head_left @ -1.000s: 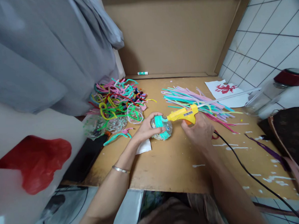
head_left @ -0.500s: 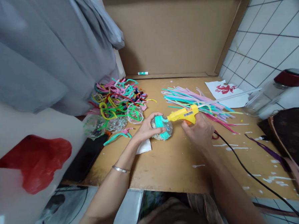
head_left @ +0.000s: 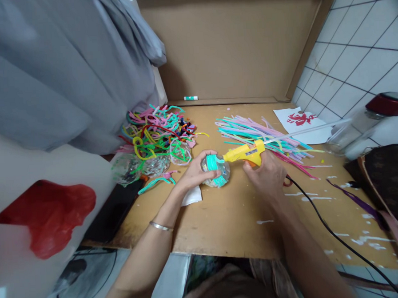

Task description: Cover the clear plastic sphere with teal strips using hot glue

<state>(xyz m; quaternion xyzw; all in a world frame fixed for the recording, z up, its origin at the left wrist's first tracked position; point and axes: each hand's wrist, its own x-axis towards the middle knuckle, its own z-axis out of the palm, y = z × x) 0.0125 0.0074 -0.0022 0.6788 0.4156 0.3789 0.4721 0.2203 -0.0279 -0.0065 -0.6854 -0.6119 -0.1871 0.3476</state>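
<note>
My left hand (head_left: 200,170) is closed around a clear, rounded plastic piece, like a bottle bottom (head_left: 224,171), with turquoise pipe cleaner wound on it. In my right hand (head_left: 266,170) is a yellow hot glue gun (head_left: 244,152), a long clear glue stick (head_left: 304,130) jutting from its back. The gun's nozzle points left and meets the turquoise pipe cleaner near the top of the clear piece; whether glue is flowing is too small to tell. A white scrap of paper (head_left: 192,196) lies under my left wrist.
Tangled pipe cleaners (head_left: 151,129) and several clear pieces (head_left: 156,163) lie at left, beside a black phone-like slab (head_left: 113,211). Straight pipe cleaners (head_left: 247,127) spread behind the gun. A black cord (head_left: 317,214) trails right, near a bottle (head_left: 358,125) and brown bag (head_left: 390,179).
Almost nothing differs. Both hands, the clear piece and the glue gun keep their places, with only a slight shift of the view.
</note>
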